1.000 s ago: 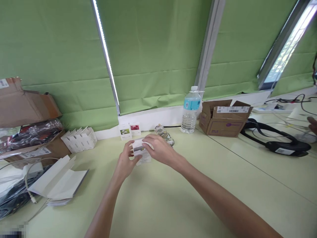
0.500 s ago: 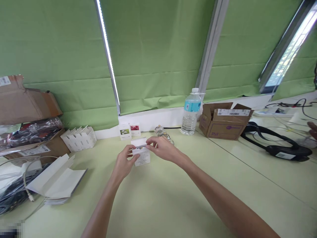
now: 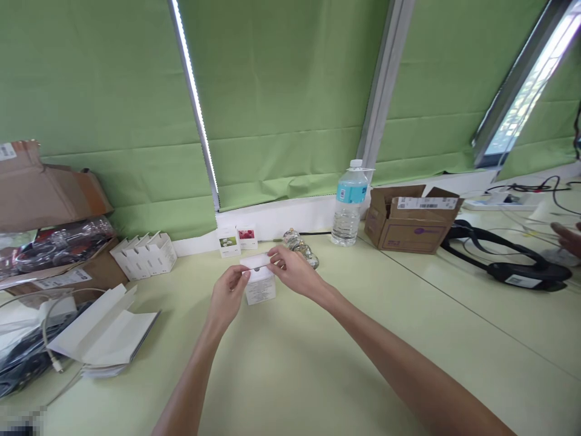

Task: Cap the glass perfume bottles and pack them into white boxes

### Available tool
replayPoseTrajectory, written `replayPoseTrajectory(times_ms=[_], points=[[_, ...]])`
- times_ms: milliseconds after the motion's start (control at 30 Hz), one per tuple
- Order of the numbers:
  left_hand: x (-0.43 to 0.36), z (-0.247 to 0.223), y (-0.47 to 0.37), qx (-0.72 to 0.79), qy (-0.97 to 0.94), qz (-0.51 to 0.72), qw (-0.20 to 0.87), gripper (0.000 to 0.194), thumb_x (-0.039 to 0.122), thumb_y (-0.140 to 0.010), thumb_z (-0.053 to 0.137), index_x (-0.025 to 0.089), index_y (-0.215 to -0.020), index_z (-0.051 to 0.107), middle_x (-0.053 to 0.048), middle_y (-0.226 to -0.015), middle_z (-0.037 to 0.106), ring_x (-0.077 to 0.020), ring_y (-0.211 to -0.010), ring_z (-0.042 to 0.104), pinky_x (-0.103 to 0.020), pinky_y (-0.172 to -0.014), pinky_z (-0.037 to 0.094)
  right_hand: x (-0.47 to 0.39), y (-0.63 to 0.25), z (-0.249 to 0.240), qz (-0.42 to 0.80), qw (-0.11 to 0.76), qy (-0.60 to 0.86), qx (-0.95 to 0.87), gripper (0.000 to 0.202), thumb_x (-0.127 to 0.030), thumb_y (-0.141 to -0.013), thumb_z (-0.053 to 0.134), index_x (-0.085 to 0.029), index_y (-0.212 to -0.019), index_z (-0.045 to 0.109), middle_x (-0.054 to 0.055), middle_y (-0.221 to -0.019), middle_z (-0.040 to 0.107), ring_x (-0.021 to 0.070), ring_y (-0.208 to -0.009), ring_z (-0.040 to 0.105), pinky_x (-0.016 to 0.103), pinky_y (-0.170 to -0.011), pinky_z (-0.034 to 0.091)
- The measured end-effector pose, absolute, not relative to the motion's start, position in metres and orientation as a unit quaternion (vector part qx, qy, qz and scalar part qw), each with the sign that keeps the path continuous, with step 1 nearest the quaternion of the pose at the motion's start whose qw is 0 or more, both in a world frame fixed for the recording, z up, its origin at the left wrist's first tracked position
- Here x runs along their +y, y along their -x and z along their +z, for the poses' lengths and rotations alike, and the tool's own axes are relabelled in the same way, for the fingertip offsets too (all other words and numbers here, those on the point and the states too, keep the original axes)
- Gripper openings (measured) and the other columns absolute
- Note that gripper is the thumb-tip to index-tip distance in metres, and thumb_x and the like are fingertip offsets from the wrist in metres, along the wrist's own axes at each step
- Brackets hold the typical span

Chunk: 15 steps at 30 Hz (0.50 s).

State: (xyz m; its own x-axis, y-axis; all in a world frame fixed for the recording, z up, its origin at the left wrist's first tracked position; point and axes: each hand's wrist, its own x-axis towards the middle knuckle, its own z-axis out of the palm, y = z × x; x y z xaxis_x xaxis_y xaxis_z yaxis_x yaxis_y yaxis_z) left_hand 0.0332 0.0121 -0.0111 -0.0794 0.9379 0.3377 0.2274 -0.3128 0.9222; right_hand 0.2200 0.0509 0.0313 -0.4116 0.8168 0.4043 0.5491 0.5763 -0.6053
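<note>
A small white box (image 3: 261, 293) with fine print on its front stands on the table before me, its top flap raised. My left hand (image 3: 227, 297) pinches the flap at its left side, with fingers closed. At the right end of the flap, the fingertips of my right hand (image 3: 294, 271) are closed on it. Just behind my right hand lie several small shiny glass pieces (image 3: 298, 243), which look like little jars. Two white boxes with pictures, one of white flowers (image 3: 228, 242) and one of red (image 3: 247, 236), stand at the wall.
Left are open white boxes (image 3: 149, 257), flat white cartons (image 3: 109, 333) and stacked cardboard boxes (image 3: 54, 188). Right are a water bottle (image 3: 348, 212), an open brown box (image 3: 408, 230) and a black headset (image 3: 526, 272). Another person's hand (image 3: 567, 239) shows at the right edge.
The flap has come down a little over the box's opening, and a dark notch now shows in it. My left thumb has moved up from the box front to the flap.
</note>
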Motion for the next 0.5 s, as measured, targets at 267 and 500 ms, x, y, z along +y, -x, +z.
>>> replayPoseTrajectory(times_ms=[267,500], points=[[0.009,-0.012,-0.051,0.503,-0.533,0.599,0.321,0.032,0.039,-0.081,0.054,0.017,-0.104,0.051,-0.009,-0.1,0.066,-0.0184,-0.087,0.063,-0.031,-0.076,0.049,0.051,-0.217,0.028,0.184,0.346,0.386,-0.835,0.045,-0.024,-0.081,0.056,-0.022,-0.125,0.049,0.007,-0.107,0.064,0.0166,-0.083,0.061,0.028,-0.073,0.047],[0.008,-0.005,-0.041,0.521,-0.537,0.573,0.335,0.026,0.032,-0.078,0.057,0.017,-0.099,0.06,-0.008,-0.102,0.066,-0.0199,-0.092,0.062,-0.031,-0.08,0.048,0.044,-0.22,0.037,0.162,0.306,0.356,-0.868,0.026,-0.027,-0.087,0.048,-0.021,-0.105,0.067,0.005,-0.102,0.068,0.0187,-0.089,0.061,0.027,-0.073,0.045]])
